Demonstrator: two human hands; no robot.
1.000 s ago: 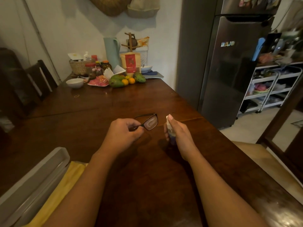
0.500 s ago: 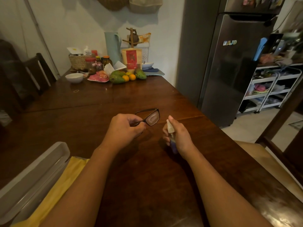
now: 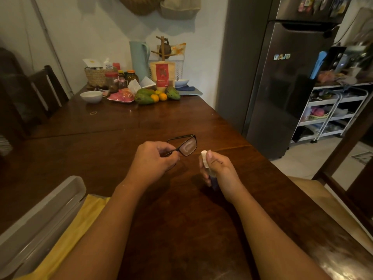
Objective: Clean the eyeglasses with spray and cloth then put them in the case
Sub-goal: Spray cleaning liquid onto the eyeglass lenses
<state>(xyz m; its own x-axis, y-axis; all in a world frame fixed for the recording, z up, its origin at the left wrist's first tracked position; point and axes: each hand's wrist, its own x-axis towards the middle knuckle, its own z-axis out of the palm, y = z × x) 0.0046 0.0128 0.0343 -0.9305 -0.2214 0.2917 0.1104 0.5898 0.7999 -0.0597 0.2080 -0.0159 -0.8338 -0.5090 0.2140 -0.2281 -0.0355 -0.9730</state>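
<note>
Black-framed eyeglasses (image 3: pixel 186 145) hang just above the dark wooden table (image 3: pixel 177 223), pinched at one side by my left hand (image 3: pixel 153 160). One lens faces the small spray bottle (image 3: pixel 210 170), which has a white nozzle top and a dark blue body. My right hand (image 3: pixel 219 170) is wrapped around the bottle with a fingertip resting on the nozzle, a short gap right of the lens. At the lower left lies a yellow cloth (image 3: pixel 68 237) beside an open grey case (image 3: pixel 38 221), partly cut off by the frame.
The table's far end holds a white bowl (image 3: pixel 91 96), a pink plate, mangoes and oranges (image 3: pixel 155 96), jars, a basket and a green jug. A dark chair (image 3: pixel 46 91) stands far left. A fridge (image 3: pixel 282 81) and a shelving cart (image 3: pixel 331 114) stand to the right.
The glasses have turned a little in my left hand, so the lens now faces the nozzle more squarely. My right hand with the bottle has stayed close beside them.
</note>
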